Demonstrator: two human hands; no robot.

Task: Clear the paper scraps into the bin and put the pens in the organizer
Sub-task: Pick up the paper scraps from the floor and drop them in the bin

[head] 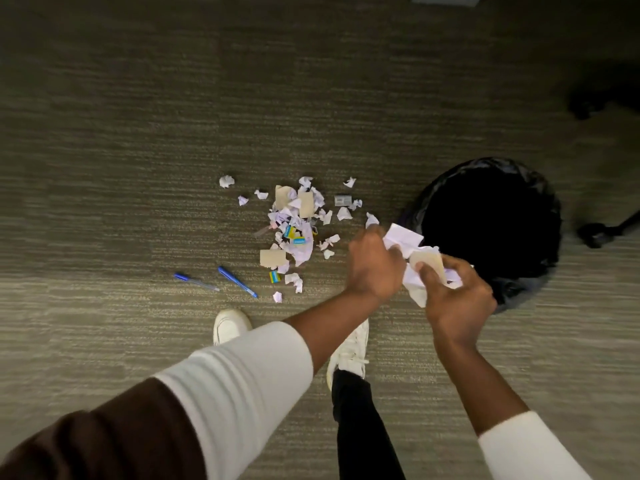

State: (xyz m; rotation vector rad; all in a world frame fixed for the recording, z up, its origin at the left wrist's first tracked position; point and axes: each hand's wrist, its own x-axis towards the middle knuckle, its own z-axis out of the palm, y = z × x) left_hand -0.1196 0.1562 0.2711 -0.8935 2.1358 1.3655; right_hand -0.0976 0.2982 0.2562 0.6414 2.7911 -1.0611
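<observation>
The left hand (374,263) and the right hand (457,292) are both closed around one bundle of crumpled paper (420,261), white sheets with a tan piece on top, pressed between them at the near-left rim of the bin (540,209). Two hands on one wad probably keep loose bits from dropping, and the bundle sits just short of the black-lined opening, so letting go over the bin looks like the next step.

Left of the hands, most of the scrap pile (294,230) is on the floor: white crumples, tan card, a few small bright bits. Nearer and further left lie two blue pens (237,281), close together and apart from the pile. No organizer is in view.

The floor is grey-green ribbed carpet (138,116). White shoes (230,325) stand just near of the pens. On the far right are dark shapes too dim to identify.
</observation>
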